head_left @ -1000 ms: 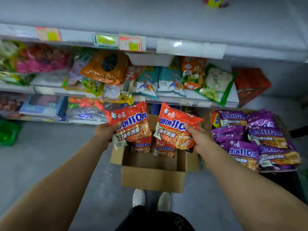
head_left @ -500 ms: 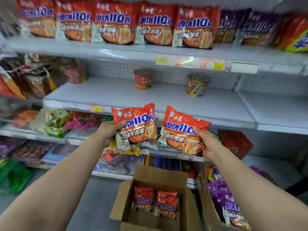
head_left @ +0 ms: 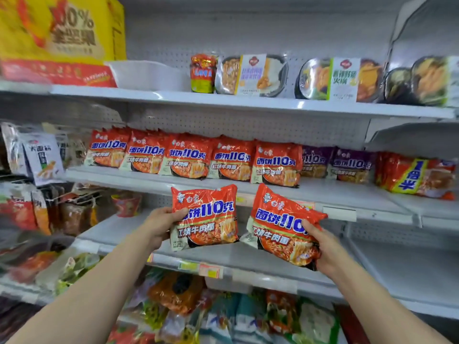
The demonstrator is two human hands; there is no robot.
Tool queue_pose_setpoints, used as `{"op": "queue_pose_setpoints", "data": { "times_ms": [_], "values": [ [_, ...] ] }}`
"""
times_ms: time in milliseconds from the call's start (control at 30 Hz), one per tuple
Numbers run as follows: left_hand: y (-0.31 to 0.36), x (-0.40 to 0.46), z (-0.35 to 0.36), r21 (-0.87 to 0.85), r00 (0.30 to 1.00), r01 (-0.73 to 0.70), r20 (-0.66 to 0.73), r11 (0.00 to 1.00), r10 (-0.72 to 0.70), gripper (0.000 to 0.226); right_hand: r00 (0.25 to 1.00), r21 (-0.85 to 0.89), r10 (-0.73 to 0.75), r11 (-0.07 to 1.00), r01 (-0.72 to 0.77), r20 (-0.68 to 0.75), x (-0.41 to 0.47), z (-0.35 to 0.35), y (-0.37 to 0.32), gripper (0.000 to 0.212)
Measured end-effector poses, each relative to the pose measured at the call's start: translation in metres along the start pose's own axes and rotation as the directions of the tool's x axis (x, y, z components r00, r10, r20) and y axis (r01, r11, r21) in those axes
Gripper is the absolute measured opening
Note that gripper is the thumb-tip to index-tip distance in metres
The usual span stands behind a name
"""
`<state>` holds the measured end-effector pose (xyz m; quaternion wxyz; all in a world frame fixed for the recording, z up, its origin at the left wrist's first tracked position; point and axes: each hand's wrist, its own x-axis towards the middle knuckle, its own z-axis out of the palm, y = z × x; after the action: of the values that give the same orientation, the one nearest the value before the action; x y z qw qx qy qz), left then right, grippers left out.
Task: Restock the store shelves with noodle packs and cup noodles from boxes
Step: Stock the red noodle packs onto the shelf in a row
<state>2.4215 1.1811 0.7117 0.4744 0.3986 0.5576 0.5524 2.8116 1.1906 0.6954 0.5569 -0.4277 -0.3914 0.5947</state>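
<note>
My left hand (head_left: pixel 161 225) grips a red noodle pack (head_left: pixel 207 214) by its left edge, thumb across the front. My right hand (head_left: pixel 323 247) grips a second red noodle pack (head_left: pixel 278 222) at its right lower corner. Both packs are held upright in front of the shelves, just below a shelf (head_left: pixel 347 194) that carries a row of the same red noodle packs (head_left: pixel 188 157). To the right of that row stand purple noodle packs (head_left: pixel 350 165). A red cup noodle (head_left: pixel 125 204) sits on the shelf (head_left: pixel 260 259) behind my hands.
The top shelf holds boxed meal trays (head_left: pixel 250 75), a white bin (head_left: pixel 146 74) and a yellow carton (head_left: pixel 62 28). Red and yellow packs (head_left: pixel 414 177) lie far right. Bagged snacks fill the left side (head_left: pixel 37 157) and the lower shelf (head_left: pixel 178 291).
The view has tilted up from the floor boxes to the upper shelves. Both hands have raised their red packs toward the shelf with the matching row; the cardboard boxes are out of view.
</note>
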Motion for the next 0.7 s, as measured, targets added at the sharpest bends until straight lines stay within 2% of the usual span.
{"op": "queue_pose_setpoints", "data": {
  "times_ms": [167, 267, 500, 600, 700],
  "values": [
    [0.041, 0.005, 0.012, -0.026, 0.997, -0.067, 0.029, 0.997, 0.068, 0.034, 0.997, 0.014, -0.077, 0.997, 0.076, 0.029, 0.013, 0.011, -0.046, 0.047],
    [0.061, 0.014, 0.017, -0.030, 0.995, -0.091, 0.049, 0.995, 0.092, 0.037, 0.994, 0.017, -0.105, 0.994, 0.105, 0.038, 0.023, 0.016, -0.065, 0.050],
    [0.099, 0.048, 0.034, -0.078, 0.989, -0.140, 0.029, 0.987, 0.143, 0.031, 0.989, 0.003, -0.148, 0.989, 0.148, 0.027, 0.043, 0.029, -0.081, 0.058],
    [0.112, 0.067, 0.043, -0.074, 0.987, -0.163, 0.007, 0.984, 0.164, 0.016, 0.985, -0.004, -0.173, 0.985, 0.173, 0.004, 0.052, 0.033, -0.085, 0.056],
    [0.124, 0.093, 0.045, -0.074, 0.987, -0.157, 0.018, 0.985, 0.159, 0.037, 0.980, -0.024, -0.194, 0.981, 0.194, -0.039, 0.060, 0.040, -0.092, 0.053]
  ]
}}
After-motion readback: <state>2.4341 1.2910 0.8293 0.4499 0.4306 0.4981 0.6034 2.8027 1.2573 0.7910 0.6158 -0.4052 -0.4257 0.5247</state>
